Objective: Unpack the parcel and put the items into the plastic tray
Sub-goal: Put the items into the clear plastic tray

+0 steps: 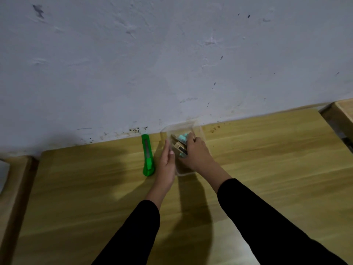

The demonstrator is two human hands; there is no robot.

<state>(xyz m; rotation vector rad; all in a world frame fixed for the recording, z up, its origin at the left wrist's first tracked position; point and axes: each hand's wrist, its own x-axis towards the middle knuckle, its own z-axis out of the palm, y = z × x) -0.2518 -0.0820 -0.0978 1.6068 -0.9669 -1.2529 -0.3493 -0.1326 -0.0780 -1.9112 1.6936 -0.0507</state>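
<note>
A clear plastic tray (198, 129) stands on the wooden table near the wall. Inside it lie small teal items (182, 138) and a brown cardboard piece (177, 146). My right hand (196, 152) reaches into the tray from the right, its fingers curled over the cardboard and teal items; whether it grips them is unclear. My left hand (167, 159) rests flat against the tray's left wall, fingers extended.
A green utility knife (147, 155) lies on the table just left of the tray. The wooden table (267, 159) runs along a white wall. Other wooden furniture edges show at far left (17, 178) and far right (342, 115).
</note>
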